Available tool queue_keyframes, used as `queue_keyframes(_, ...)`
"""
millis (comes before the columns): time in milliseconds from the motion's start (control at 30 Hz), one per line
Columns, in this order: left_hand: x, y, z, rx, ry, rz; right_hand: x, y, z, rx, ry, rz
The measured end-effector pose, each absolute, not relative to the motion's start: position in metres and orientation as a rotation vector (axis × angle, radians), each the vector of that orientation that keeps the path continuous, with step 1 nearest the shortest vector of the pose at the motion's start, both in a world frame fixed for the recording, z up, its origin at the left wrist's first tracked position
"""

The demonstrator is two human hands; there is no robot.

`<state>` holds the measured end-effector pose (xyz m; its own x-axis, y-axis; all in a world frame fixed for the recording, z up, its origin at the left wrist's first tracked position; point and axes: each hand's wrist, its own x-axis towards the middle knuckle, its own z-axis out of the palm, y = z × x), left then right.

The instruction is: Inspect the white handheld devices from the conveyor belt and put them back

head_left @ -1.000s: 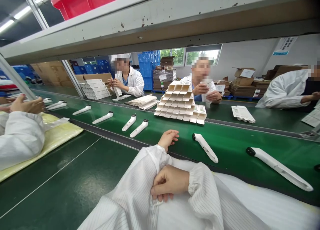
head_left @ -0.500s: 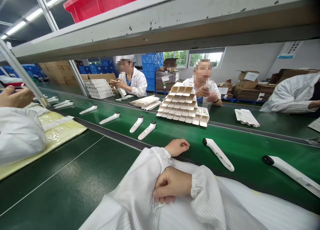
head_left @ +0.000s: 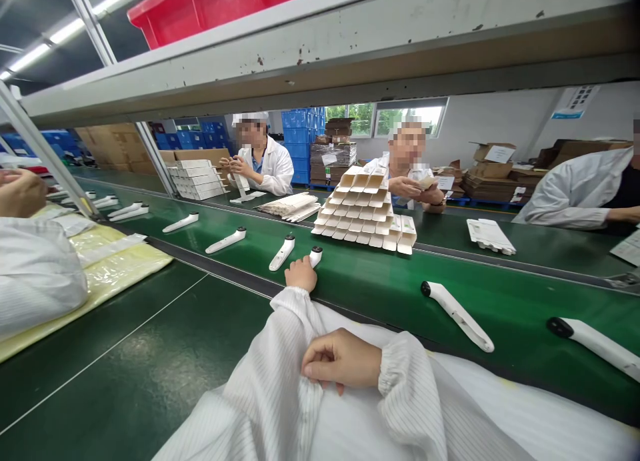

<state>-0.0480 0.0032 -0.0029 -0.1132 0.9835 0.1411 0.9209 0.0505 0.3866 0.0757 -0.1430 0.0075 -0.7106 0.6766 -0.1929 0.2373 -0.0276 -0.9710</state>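
White plastic handheld devices (head_left: 457, 316) are showing a smooth, glossy finish, with matt black tips (head_left: 425, 288). Striped cloth sleeve (head_left: 280, 374) is looking thin and soft, woven, with a faint sheen. Green conveyor belt (head_left: 380, 294) is looking smooth and rubbery, catching a dull shine. Paper cartons (head_left: 363, 207) are looking matt white. Painted metal shelf (head_left: 320, 54) is showing chipped paint and rough dark specks. Red plastic crate (head_left: 220, 7) is looking glossy. Yellow plastic film (head_left: 100, 267) is crinkling, shiny. Cardboard boxes (head_left: 493, 161) are looking rough, matt brown.
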Motion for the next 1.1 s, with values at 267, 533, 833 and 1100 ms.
queue_keyframes(267, -0.022, -0.002, 0.005, 0.969, 1.050, 1.008, 0.110, -0.111, 0.008, -1.019, -1.492, 1.488)
queue_keyframes(533, 0.008, -0.027, 0.014, 0.706, 0.722, 0.875, 0.159, -0.087, 0.009, -1.233, -1.139, 1.087)
queue_keyframes(833, 0.040, -0.047, 0.013, 0.678, 0.681, 0.946, 0.158, -0.083, 0.006, -1.168, -1.153, 1.057)
queue_keyframes(1100, -0.003, -0.013, 0.012, 1.524, 1.342, 1.080, 0.169, -0.086, 0.006, -1.010, -1.044, 1.309)
